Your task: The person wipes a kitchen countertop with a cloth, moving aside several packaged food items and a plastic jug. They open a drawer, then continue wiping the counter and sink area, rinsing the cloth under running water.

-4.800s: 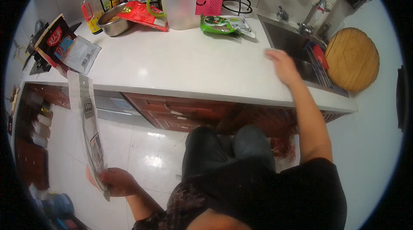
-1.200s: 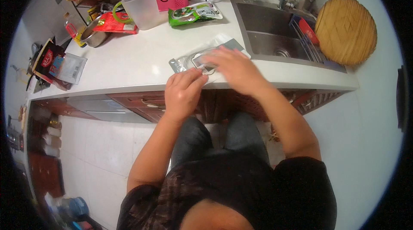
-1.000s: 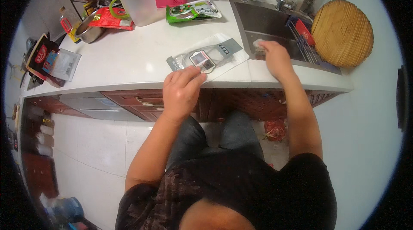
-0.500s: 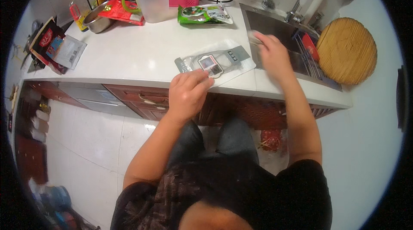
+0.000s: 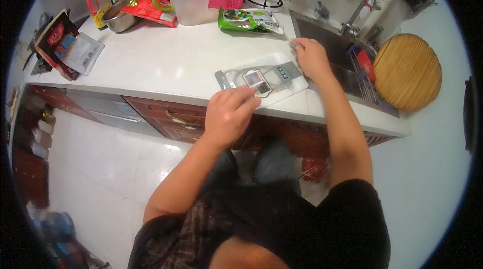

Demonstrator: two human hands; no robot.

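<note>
The grey-and-clear packet [image 5: 274, 80] lies flat on the desk [image 5: 166, 62], left of the sink [image 5: 322, 31]; by judgement, it is laid out, its contents apparently inside and not removed. The left hand [image 5: 229, 115], fingers bent, touches the packet's near edge, pressing or gripping uncertain; the right hand [image 5: 312, 57], fingers drawn narrow beside the sink, may pinch something too small to identify

Left hand [image 5: 229, 117] on clear packet [image 5: 261, 81]

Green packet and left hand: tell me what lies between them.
In the head view: white counter, then the flat clear package, touched by the left hand.
</note>
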